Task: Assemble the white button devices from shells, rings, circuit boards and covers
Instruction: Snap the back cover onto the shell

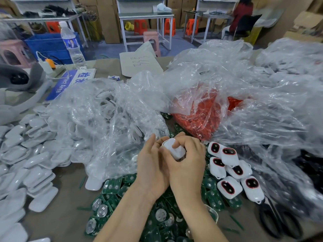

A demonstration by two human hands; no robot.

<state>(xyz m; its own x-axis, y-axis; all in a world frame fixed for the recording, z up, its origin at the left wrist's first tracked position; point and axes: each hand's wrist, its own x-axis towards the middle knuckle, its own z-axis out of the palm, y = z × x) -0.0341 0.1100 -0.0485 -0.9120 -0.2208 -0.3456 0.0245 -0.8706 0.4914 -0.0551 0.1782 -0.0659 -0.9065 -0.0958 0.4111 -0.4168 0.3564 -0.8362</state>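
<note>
Head view: 1 cam, looking down at a crowded bench.
Hidden/unclear: white device (pixel 174 149) mostly covered by fingers, only its top and 1 side show; can't tell which face is up or whether a ring is seated. Clear bag (pixel 104 119) blurs the white parts inside it. Bags at far right too crumpled to read contents. Scissors (pixel 279 222) partly under plastic.
Left hand (pixel 151 165): fingers curled, gripping the device's left edge, thumb raised beside it.
Right hand (pixel 187 165): curled over the device from the right, fingertips pressing on its top.
Hands together: heels touching, both clamped on the same device.
Device position: between the 2 hands at their fingertips, held above the circuit boards (pixel 111 203), near bench centre.
Circuit boards: green heap under and around both wrists.
Finished units (pixel 230 165): at least 6, white w/ red-rimmed openings, just right of the right hand.
Red rings (pixel 197 119): in an open bag beyond the hands.
White covers (pixel 35 154): loose pile at far left, well apart from the hands.
</note>
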